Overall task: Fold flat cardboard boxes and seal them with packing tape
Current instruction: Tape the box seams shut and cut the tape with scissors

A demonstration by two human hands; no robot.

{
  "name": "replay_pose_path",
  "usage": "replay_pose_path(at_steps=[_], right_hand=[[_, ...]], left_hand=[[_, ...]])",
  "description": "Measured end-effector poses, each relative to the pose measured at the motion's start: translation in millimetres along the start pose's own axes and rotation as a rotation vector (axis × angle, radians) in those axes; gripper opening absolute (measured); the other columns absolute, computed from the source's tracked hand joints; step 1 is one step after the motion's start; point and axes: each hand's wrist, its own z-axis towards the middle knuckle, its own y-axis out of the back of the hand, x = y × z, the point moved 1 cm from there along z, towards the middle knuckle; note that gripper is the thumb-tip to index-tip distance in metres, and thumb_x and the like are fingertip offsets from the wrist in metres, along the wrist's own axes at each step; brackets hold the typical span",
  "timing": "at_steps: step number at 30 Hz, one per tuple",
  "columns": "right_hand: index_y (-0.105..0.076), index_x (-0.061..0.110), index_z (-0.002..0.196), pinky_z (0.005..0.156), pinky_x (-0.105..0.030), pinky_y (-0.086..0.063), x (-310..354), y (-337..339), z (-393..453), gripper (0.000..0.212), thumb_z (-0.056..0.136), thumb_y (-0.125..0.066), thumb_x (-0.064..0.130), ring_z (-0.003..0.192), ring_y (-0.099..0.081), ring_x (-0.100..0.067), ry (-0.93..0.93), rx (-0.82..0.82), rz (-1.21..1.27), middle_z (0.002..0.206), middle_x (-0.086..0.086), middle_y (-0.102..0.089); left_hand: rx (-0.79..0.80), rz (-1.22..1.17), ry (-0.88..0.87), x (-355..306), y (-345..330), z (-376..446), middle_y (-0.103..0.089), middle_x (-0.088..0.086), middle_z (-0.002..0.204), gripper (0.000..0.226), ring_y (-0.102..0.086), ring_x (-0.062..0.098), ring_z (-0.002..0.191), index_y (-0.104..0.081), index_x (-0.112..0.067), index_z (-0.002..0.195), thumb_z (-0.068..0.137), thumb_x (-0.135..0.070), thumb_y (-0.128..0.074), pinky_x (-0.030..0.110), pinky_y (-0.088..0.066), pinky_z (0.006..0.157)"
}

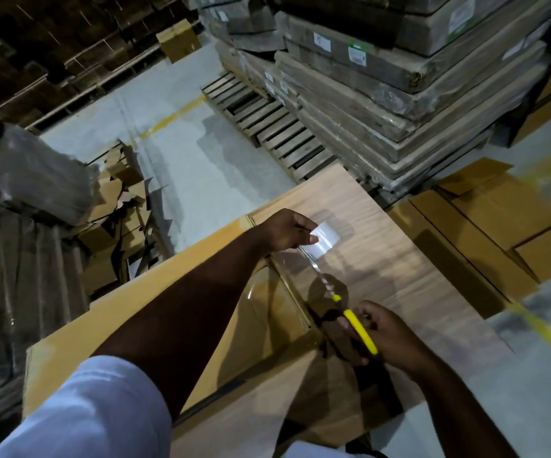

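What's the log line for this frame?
left hand: pinches clear tape | right hand: grips yellow cutter at tape | cardboard box: beneath

Dim, yellowish light from above; glare on the tape (325,241) and the floor (181,133) beyond it. Hand shadows fall on the box (383,259). Edges bend, dark, soft and grainy.

**Pale Short Sleeves Over Bare Forearms**

A light lavender-white short sleeve (99,408) is seen on the left arm, ending above the elbow. A strip of the same pale fabric (327,451) is glimpsed at the lower edge. Both forearms are left bare; the left hand (287,229) and right hand (386,335) are ungloved.
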Motion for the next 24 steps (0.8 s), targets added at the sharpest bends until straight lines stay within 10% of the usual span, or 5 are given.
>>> replay_pose_path(at_steps=[8,14,18,24], right_hand=[[-0.056,0.03,0.095,0.072,-0.036,-0.044,-51.2,49.2,15.2,0.036,0.09,-0.069,0.063,0.1,-0.069,-0.034,-0.102,-0.328,-0.914,0.098,-0.005,-0.073],[-0.059,0.025,0.142,0.097,-0.04,-0.055,-46.2,32.9,41.1,0.055,0.093,-0.06,0.05,0.126,-0.063,-0.03,0.14,-0.311,-0.793,0.138,-0.004,-0.062],[-0.028,0.035,0.164,0.095,-0.03,-0.057,12.1,23.7,47.0,0.089,0.093,-0.08,0.018,0.137,-0.054,-0.005,0.419,-0.298,-0.353,0.164,0.021,-0.036],[-0.068,0.03,0.127,0.084,-0.027,-0.057,75.9,12.9,46.4,0.042,0.085,-0.066,0.028,0.108,-0.069,-0.008,0.487,-0.253,-0.301,0.117,0.013,-0.074]], left_hand=[[-0.029,0.133,-0.093,-3.1,-4.3,-4.5,-0.077,0.012,0.106,0.024,-0.066,0.013,0.089,-0.075,0.001,0.12,0.097,-0.006,-0.071,0.035,-0.058,0.087],[-0.043,0.096,-0.095,-15.5,-2.7,-14.6,-0.077,0.01,0.109,0.025,-0.065,0.012,0.091,-0.075,-0.006,0.123,0.1,-0.011,-0.068,0.029,-0.056,0.084],[0.12,0.13,-0.111,-37.1,0.8,-27.0,-0.077,0.005,0.117,0.024,-0.068,0.016,0.108,-0.076,-0.01,0.121,0.1,-0.019,-0.069,0.039,-0.053,0.102],[0.2,-0.046,-0.156,-64.6,10.0,-59.0,-0.073,0.012,0.125,0.026,-0.067,0.013,0.109,-0.073,0.0,0.124,0.103,-0.014,-0.063,0.025,-0.052,0.101]])
